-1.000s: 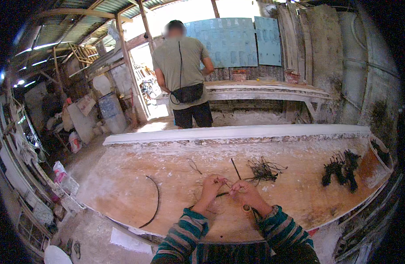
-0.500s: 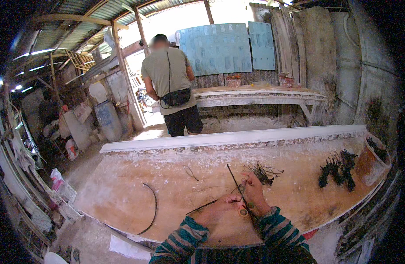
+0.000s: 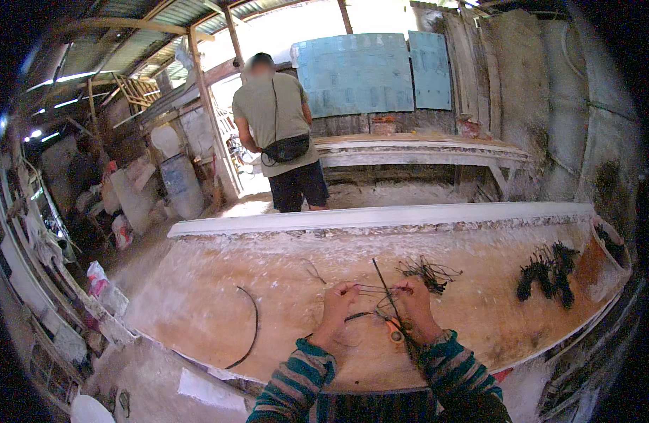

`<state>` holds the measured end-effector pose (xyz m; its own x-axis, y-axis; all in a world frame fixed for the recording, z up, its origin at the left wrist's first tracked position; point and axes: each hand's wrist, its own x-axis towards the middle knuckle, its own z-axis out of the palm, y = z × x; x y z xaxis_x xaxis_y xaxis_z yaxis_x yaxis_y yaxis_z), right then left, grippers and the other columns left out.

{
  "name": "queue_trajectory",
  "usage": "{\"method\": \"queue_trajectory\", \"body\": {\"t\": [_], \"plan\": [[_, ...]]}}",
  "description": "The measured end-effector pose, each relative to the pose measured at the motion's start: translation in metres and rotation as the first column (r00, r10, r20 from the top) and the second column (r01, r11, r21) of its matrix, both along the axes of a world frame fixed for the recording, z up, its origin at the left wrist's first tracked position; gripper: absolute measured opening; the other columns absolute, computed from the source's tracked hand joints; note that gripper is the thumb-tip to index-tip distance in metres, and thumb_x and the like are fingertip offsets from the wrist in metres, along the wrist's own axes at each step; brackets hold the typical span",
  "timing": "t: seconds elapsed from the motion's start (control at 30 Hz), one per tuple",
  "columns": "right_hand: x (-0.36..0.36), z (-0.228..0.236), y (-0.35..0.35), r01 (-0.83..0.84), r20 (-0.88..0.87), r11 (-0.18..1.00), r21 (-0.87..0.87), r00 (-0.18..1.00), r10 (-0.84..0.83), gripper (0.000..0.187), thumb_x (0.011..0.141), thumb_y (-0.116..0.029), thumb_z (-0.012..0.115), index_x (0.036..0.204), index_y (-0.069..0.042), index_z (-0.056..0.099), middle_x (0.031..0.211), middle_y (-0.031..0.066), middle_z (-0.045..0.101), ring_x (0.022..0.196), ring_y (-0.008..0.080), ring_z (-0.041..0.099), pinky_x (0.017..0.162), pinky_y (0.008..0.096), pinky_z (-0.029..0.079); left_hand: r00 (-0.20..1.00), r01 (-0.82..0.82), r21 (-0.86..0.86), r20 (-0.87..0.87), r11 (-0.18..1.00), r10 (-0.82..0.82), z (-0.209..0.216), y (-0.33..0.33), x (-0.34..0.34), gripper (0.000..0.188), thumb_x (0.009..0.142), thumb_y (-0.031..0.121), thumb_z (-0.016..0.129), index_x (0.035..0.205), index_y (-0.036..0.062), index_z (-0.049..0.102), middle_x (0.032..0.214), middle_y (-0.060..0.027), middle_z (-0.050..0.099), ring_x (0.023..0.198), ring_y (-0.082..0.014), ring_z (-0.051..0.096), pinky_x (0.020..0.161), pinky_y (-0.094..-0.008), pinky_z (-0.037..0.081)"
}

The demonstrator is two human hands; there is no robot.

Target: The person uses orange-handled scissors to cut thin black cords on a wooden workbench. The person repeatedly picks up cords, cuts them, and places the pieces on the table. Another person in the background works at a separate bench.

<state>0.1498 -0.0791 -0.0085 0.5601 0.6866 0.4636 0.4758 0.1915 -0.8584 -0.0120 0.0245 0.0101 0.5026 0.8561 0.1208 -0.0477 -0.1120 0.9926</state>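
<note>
Over the worktable, my left hand (image 3: 338, 310) is closed in a pinch, fingertips pointing toward my right hand. My right hand (image 3: 417, 307) pinches too, a short gap away. A thin dark cord (image 3: 375, 287) is stretched in strands between both sets of fingertips. A straight dark rod (image 3: 378, 272) stands tilted beside my right fingers; whether they touch it I cannot tell. Below, on the board, lie scissors with an orange handle (image 3: 394, 331), next to my right wrist. A dark curved strip (image 3: 357, 316) runs between my wrists. Just beyond my right hand sits a tangle of dark cords (image 3: 430, 273).
A curved black strip (image 3: 256, 326) lies left on the dusty wooden worktable (image 3: 197, 296). Black bundles (image 3: 550, 275) lie at right, by a dirty bucket (image 3: 606, 261). A white raised ledge (image 3: 381, 218) edges the far side. Beyond it, a person (image 3: 275, 120) stands facing away.
My hands, close together before, have moved apart and slightly away from me, drawing the cord out between them. The scissors' orange handle shows more fully. The whole view has shifted slightly.
</note>
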Motion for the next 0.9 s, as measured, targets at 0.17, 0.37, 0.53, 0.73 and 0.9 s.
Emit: {"method": "queue_trajectory", "body": {"t": [0.17, 0.37, 0.53, 0.73, 0.9], "plan": [[-0.011, 0.0, -0.006, -0.44, 0.082, 0.886, -0.143, 0.887, 0.454, 0.01, 0.079, -0.008, 0.062, 0.087, -0.004, 0.065, 0.09, 0.005, 0.057, 0.089, 0.0154, 0.054, 0.078, 0.0271, 0.043, 0.978, -0.143, 0.01, 0.158, 0.99, 0.139, -0.013, 0.015, 0.004, 0.012, 0.079, 0.015, 0.066, 0.084, 0.0039, 0.064, 0.071, 0.003, 0.054, 0.06, -0.0059, 0.046, 0.055, -0.0223, 0.039], [-0.045, 0.017, -0.013, -0.655, -0.004, 0.749, -0.099, 0.753, 0.658, 0.015, 0.077, -0.007, 0.064, 0.092, -0.004, 0.066, 0.105, 0.008, 0.055, 0.102, 0.02, 0.052, 0.088, 0.0318, 0.042, 0.939, -0.344, 0.284, 0.095, 0.895, 0.331, -0.03, 0.029, 0.009, 0.014, 0.076, 0.015, 0.069, 0.077, 0.0036, 0.06, 0.073, -0.0012, 0.055, 0.062, -0.01, 0.05, 0.057, -0.0233, 0.042], [-0.036, 0.015, -0.01, -0.562, 0.224, 0.822, -0.086, 0.793, 0.566, 0.015, 0.074, -0.01, 0.069, 0.087, -0.005, 0.067, 0.097, 0.008, 0.059, 0.097, 0.0208, 0.054, 0.085, 0.0335, 0.043, 0.961, -0.257, 0.243, 0.162, 0.935, 0.222, -0.016, 0.011, 0.009, 0.014, 0.074, 0.014, 0.07, 0.077, 0.0027, 0.062, 0.073, -0.0042, 0.056, 0.065, -0.0133, 0.054, 0.06, -0.0266, 0.045], [-0.03, 0.014, -0.007, -0.476, 0.328, 0.855, -0.207, 0.789, 0.519, 0.016, 0.071, -0.016, 0.072, 0.082, -0.006, 0.067, 0.079, 0.0056, 0.062, 0.08, 0.0201, 0.057, 0.072, 0.0334, 0.043, 0.964, -0.244, 0.405, -0.001, 0.881, 0.267, -0.017, 0.006, 0.011, 0.014, 0.074, 0.012, 0.07, 0.077, 0.0005, 0.064, 0.074, -0.0072, 0.057, 0.064, -0.0136, 0.055, 0.059, -0.0263, 0.045], [-0.035, 0.02, -0.011, -0.506, 0.253, 0.849, -0.156, 0.81, 0.529, 0.013, 0.071, -0.015, 0.072, 0.077, -0.006, 0.064, 0.077, 0.0053, 0.063, 0.076, 0.02, 0.058, 0.071, 0.0329, 0.043, 0.967, -0.202, 0.358, -0.072, 0.912, 0.243, -0.014, 0.004, 0.012, 0.014, 0.074, 0.012, 0.07, 0.079, 0.0003, 0.064, 0.075, -0.0083, 0.058, 0.064, -0.0137, 0.055, 0.058, -0.0262, 0.045]]}}
